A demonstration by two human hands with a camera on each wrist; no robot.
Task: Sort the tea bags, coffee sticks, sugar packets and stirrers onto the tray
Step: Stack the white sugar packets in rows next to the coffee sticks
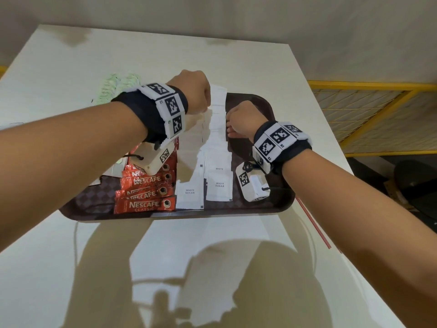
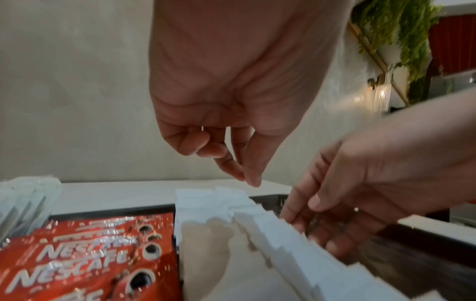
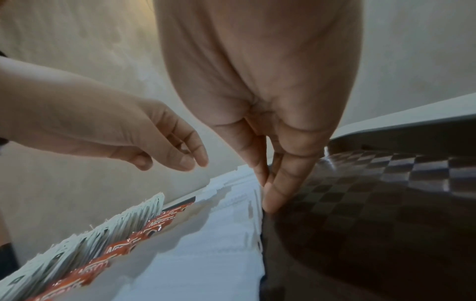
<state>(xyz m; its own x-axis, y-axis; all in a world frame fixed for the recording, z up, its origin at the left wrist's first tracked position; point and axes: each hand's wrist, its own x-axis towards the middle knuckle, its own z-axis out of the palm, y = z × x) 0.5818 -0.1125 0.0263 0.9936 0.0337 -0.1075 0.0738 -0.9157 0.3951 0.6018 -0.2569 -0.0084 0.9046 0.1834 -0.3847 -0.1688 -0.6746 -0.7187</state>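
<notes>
The white sugar packets lie overlapped in two columns running from the near to the far part of the brown tray, just right of the red coffee sticks, with the right part of the tray still bare. The step in hand looks like squaring up the sugar rows. The right hand has its fingers straight and pressed together, touching the right edge of the right column and the tray floor. The left hand hovers over the far end of the packets with fingers loosely curled and tips close together, holding nothing that shows. Pale green tea bags sit at the left, beyond the tray's far left part; whether all rest on the tray is unclear. A thin red-and-white stirrer lies on the table off the tray's near right corner. The next move probably calls for nudging the column straight, then bringing stirrers to the bare right part.
</notes>
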